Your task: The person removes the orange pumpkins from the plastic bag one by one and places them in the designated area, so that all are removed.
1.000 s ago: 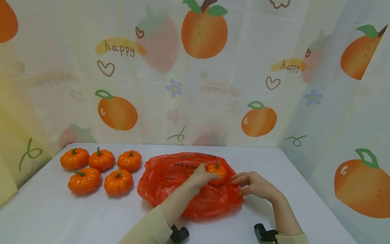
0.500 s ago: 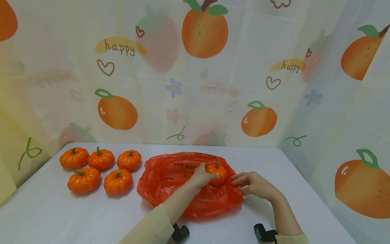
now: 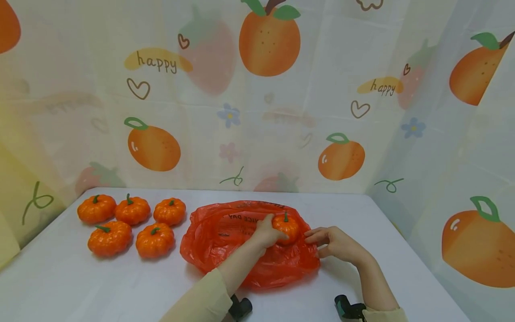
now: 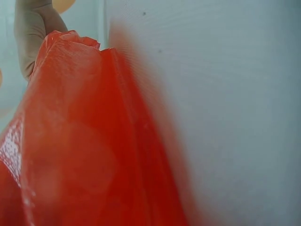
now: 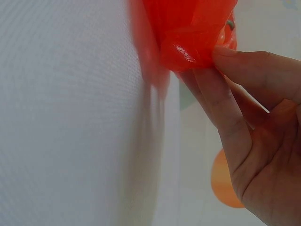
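Nearest to me, my two pale yellow sleeves (image 3: 201,299) come in over the white table (image 3: 80,286), each wrist with a small dark camera strapped under it. My right hand (image 3: 335,243) rests at the right edge of the red plastic bag (image 3: 241,241), and the right wrist view shows my thumb and fingers (image 5: 221,94) pinching a fold of the red film there, so this hand is closed on the bag's edge. My left hand (image 3: 265,232) lies on top of the bag, near its middle, with the fingers curled round the left side of a small orange pumpkin (image 3: 286,227) that sits upright on the crumpled plastic, its green stem pointing up; the left wrist view is mostly red film, with my fingers (image 4: 33,28) showing above a raised ridge of it. The bag lies flat and wrinkled on the table, black lettering showing on it beside my left hand. To the left of the bag, well apart from my hands, five more small pumpkins (image 3: 130,221) stand in two rows, three behind and two in front. Beyond the table hangs a pale fruit-print curtain (image 3: 257,112) with oranges, strawberries and the word "happy"
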`<state>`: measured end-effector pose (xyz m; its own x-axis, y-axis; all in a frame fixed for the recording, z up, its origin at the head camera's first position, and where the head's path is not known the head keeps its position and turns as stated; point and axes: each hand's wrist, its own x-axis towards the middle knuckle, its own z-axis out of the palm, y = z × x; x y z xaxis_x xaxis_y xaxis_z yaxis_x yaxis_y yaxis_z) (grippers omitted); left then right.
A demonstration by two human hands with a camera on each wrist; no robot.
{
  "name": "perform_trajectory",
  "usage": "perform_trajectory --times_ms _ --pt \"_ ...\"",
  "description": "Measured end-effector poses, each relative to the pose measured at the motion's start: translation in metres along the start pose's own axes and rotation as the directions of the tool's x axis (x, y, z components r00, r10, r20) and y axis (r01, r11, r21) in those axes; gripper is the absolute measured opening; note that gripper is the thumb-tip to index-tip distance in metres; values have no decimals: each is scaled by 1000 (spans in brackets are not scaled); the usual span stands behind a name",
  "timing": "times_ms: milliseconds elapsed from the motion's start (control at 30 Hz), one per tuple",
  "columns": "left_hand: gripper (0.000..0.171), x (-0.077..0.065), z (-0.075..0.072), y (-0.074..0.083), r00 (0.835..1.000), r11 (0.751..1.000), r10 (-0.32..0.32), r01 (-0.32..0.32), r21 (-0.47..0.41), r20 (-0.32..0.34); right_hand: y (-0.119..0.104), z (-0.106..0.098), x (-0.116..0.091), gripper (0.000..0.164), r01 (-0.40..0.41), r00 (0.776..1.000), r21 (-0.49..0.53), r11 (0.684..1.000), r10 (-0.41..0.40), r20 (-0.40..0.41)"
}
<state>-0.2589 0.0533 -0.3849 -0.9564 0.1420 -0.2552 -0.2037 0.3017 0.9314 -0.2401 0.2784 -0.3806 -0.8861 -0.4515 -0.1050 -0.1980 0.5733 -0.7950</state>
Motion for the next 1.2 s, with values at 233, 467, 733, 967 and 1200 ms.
perform_trajectory --times_ms 233,467,733,967,1200 --pt "74 1 -1 0 1000 1000 -12 12 -3 -18 1 0 1 38 11 1000 3 1000 -11 5" --pt "69 1 -2 0 1000 1000 -12 11 -14 -18 3 0 1 39 11 1000 15 1000 -11 7" --pt "67 0 -5 0 1000 999 -22 22 -43 0 2 0 0 40 24 1000 10 1000 -25 13" --pt "67 1 -5 -1 1000 998 -10 12 -61 18 1 0 0 39 16 1000 15 1000 -16 11" --pt "65 2 -5 -1 1000 1000 7 -7 -17 4 0 0 0 40 11 1000 10 1000 -11 10"
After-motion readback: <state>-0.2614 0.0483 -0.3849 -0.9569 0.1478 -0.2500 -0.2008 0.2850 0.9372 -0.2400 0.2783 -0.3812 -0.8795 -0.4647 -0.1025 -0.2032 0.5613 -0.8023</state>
